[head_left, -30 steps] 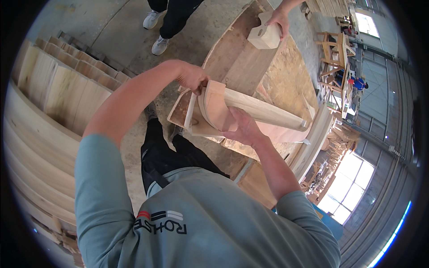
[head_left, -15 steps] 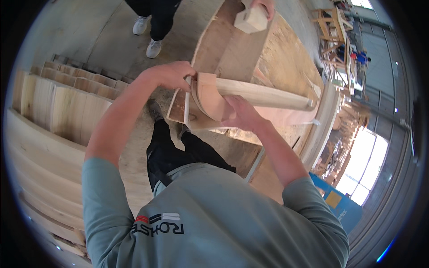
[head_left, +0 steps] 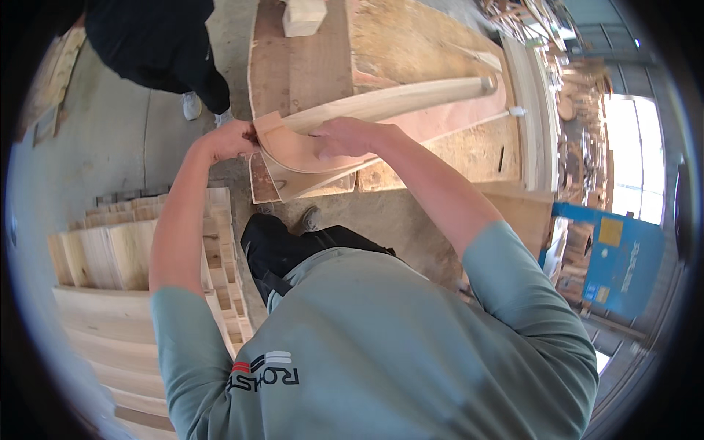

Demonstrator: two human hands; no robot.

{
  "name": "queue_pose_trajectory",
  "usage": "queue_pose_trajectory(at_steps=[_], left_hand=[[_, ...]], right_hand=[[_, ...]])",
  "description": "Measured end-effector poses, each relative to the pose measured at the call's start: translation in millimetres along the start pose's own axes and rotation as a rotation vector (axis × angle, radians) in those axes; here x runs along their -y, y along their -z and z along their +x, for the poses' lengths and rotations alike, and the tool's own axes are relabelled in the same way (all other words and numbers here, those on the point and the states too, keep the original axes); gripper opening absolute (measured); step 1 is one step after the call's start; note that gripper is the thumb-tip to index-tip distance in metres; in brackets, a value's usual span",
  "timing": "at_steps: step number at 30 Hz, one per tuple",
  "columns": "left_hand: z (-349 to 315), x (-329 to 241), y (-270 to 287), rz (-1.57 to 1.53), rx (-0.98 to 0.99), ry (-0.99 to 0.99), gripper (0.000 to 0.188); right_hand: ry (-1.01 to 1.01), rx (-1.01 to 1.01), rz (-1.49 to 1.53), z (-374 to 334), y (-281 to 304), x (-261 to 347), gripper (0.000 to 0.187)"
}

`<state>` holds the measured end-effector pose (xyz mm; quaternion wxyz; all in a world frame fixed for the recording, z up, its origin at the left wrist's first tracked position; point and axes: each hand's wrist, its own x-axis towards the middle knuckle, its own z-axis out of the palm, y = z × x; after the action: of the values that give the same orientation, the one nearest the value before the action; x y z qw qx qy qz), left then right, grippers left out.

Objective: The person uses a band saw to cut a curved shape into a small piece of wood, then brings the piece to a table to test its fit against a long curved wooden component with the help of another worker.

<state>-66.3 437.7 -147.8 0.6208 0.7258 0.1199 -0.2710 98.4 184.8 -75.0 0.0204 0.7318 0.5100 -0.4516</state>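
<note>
A pale, curved wooden piece (head_left: 293, 152) with a concave inner edge lies at the near left corner of a plywood-topped workbench (head_left: 411, 44). Closed round its left end is my left hand (head_left: 233, 141), its fingertips partly hidden behind the edge. My right hand (head_left: 350, 138) grips the same piece from the right, the fingers bent over its inner curve. Just beyond, a long tapered wooden bar (head_left: 403, 100) runs off to the right, by a pinkish board (head_left: 447, 123) that lies beneath. Part of the curved piece is covered by my right hand.
A squared wooden block (head_left: 303, 17) sits on a brown board at the far side. A person in black (head_left: 158, 48) stands at the upper left. Stacked timber boards (head_left: 117, 253) fill the lower left. At right stands a blue machine (head_left: 623, 257).
My view has turned, so the bench appears further left. The other person's hand, on the wooden block before, no longer shows there. Both my hands still hold the curved piece, now tilted differently in view.
</note>
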Motion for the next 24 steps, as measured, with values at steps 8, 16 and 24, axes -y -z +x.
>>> queue_pose_trajectory(at_steps=[8, 16, 24], left_hand=[[2, 1, 3, -0.003, 0.100, 0.045, 0.022], [14, 11, 4, 0.011, 0.091, 0.015, 0.016], [9, 18, -4, 0.013, -0.019, -0.023, 0.010]], right_hand=[[-0.425, -0.951, 0.543, -90, -70, 8, 0.027], [-0.500, -1.163, 1.180, -73, -160, 10, 0.031], [-0.638, -1.475, 0.769, -55, -163, 22, 0.023]])
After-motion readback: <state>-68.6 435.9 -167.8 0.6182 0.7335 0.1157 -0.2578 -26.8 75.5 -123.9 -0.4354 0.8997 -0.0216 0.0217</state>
